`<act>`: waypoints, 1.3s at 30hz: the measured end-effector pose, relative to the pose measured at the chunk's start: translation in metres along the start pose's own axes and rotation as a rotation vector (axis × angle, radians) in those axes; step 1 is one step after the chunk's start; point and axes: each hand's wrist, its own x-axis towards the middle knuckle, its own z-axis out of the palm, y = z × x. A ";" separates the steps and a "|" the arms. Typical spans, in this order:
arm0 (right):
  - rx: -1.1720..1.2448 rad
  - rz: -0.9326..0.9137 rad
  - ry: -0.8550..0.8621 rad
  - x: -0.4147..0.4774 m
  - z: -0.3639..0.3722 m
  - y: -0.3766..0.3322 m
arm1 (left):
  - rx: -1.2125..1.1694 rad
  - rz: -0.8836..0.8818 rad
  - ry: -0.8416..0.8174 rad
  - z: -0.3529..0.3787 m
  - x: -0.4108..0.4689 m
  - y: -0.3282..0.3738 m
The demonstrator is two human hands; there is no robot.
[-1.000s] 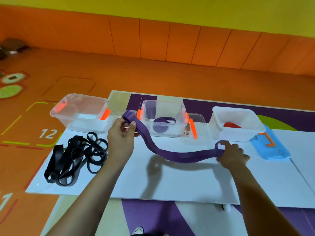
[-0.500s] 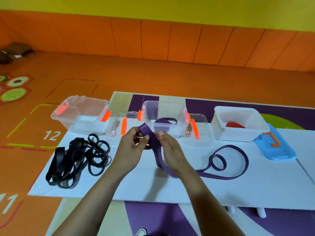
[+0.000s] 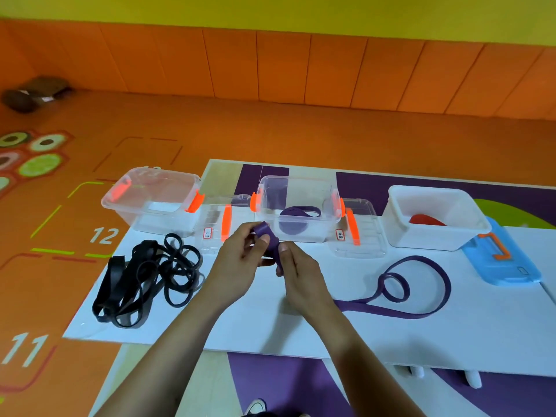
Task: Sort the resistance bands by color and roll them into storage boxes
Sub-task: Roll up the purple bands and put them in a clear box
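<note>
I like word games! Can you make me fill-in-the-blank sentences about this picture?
1. Both hands are rolling a ___ band.
2. The tangled bands on the left are ___.
3. The white box holds something ___.
4. The blue lid lies to the right of the ___ box.

Missing words: purple; black; red; white

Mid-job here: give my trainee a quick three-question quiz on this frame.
1. True or false: both the left hand and the right hand grip the purple band.
2. Which box already holds a purple band: A left clear box, B middle clear box, C white box?
3. Fill in: the loose pile on the board is coloured ____.

Key: 1 true; 2 B; 3 black.
</note>
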 end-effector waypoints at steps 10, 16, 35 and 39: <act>0.173 0.098 -0.170 0.000 -0.025 -0.011 | 0.145 0.099 -0.131 -0.011 -0.004 0.013; 0.359 0.195 -0.265 -0.005 -0.029 -0.030 | 0.600 0.381 0.119 -0.014 -0.010 0.003; -0.275 -0.051 -0.069 -0.012 -0.051 -0.016 | 0.003 -0.133 0.038 0.005 -0.004 0.014; -0.410 -0.185 -0.153 -0.016 -0.048 -0.026 | -0.008 -0.330 -0.211 -0.010 -0.001 0.027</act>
